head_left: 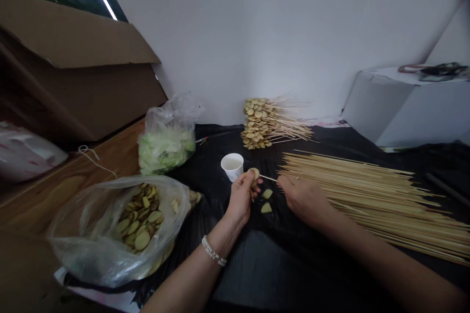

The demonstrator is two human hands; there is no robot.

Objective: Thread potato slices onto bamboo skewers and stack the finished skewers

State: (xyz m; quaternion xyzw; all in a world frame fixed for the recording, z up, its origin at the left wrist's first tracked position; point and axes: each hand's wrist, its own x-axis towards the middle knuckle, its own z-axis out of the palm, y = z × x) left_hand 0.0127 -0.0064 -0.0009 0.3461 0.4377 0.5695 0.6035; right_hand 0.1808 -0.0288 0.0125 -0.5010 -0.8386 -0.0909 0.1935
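Between the fingers of my left hand (242,194) are pinched potato slices (254,174). My right hand (303,199) grips a thin wooden skewer (269,178), whose far end meets the slices. How deep the tip goes is hidden by my fingers. Just below the skewer, two loose potato pieces (266,207) lie on the black plastic sheet (257,264). A white paper cup (232,166) stands close behind my left hand. To the right, a wide spread of bare skewers (367,195) reaches past my right forearm.
Against the wall sits a stack of filled potato skewers (259,122). At left are an open clear bag of potato slices (143,220), a bag of pale green vegetable pieces (167,144) and a cardboard box (81,83). A white box (407,107) stands at back right.
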